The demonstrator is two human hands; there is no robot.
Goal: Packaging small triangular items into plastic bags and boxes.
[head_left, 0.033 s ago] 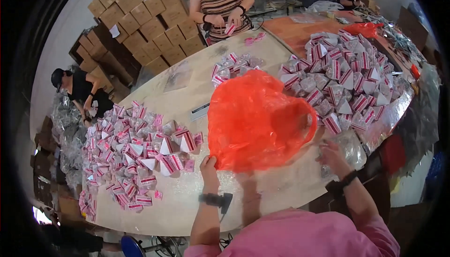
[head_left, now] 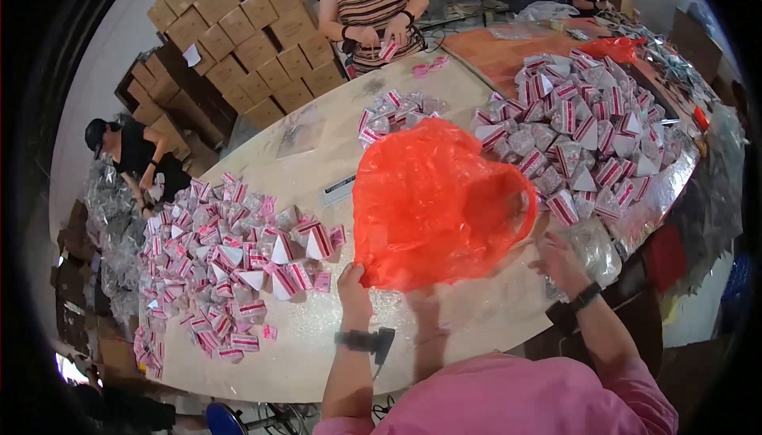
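Observation:
A translucent red plastic bag lies puffed up over the middle of the table, its loop handle on the right side. My left hand pinches the bag's near left corner. To the right of the bag, just below its handle, my right hand hovers with fingers apart and nothing in them. Beside that hand rests a clear plastic bag. Left of the red bag spreads a pile of small pyramid-shaped packets with white and pink striped cards.
Another large heap of packets covers the right side, with a smaller group behind the red bag. A co-worker in a striped top stands across the table. Stacked cartons rise behind; another person bends at far left.
My right hand has shifted slightly left, toward the red bag. My left hand keeps its pinch on the corner, and the bag has hardly moved.

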